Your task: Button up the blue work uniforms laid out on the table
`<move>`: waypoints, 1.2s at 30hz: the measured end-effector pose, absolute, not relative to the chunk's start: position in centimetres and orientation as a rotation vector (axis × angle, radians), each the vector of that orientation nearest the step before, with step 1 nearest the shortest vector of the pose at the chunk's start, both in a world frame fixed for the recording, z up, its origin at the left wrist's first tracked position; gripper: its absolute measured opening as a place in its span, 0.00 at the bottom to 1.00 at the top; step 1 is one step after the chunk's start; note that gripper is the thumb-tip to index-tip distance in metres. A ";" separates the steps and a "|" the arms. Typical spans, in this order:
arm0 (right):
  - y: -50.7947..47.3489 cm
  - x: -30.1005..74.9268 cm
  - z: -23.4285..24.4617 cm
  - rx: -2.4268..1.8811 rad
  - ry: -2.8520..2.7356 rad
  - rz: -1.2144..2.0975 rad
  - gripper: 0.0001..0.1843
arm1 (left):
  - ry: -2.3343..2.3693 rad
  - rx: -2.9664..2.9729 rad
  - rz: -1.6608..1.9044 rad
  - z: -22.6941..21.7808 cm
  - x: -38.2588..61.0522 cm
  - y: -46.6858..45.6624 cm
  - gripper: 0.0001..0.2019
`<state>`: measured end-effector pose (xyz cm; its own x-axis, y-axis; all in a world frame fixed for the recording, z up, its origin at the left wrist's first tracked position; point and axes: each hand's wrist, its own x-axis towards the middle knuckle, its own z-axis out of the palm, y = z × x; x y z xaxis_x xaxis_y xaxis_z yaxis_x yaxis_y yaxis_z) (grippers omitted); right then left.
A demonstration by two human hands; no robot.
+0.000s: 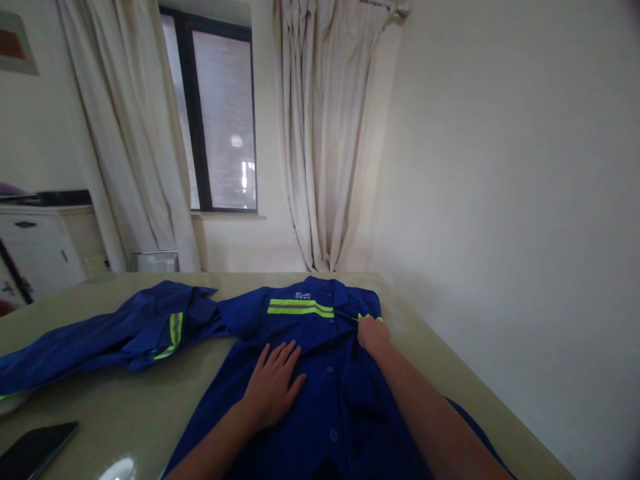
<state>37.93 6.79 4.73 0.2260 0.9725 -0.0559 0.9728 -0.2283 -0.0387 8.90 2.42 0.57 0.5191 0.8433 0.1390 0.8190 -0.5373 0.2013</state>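
The blue jacket (325, 400) lies lengthwise away from the fingers on the table (150, 393), collar (325, 288) just beyond them, the left hand (273, 383) flat on its chest with fingers spread, the right hand (373, 333) nearer the collar, fingers pinched shut on the front edge.

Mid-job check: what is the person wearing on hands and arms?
Nothing worn shows. The left hand and right hand are bare: no gloves, rings or watch in view. The left forearm and right forearm are bare too, no sleeves up to the frame edge. The blue cloth under them is the jacket lying on the table, not a sleeve.
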 end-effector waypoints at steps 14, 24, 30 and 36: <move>6.2 35.8 7.8 2.280 2.539 -0.681 0.47 | 1.631 2.529 0.323 0.2 3.1 8.6 0.30; -16.6 40.5 -1.1 2.277 2.510 -0.222 0.38 | 1.725 2.621 0.307 2.5 4.7 3.9 0.21; -16.5 41.4 -2.6 2.349 2.398 0.151 0.23 | 1.142 2.647 0.482 1.9 11.1 -4.5 0.17; -14.8 41.6 5.2 2.381 2.414 0.031 0.16 | 0.885 2.690 0.385 -1.0 14.3 -8.9 0.26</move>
<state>41.56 -14.79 5.17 0.0020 0.9821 0.1883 0.9867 0.0288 -0.1603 14.28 -8.92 -1.00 0.7764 0.6091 0.1619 0.5337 -0.7720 0.3452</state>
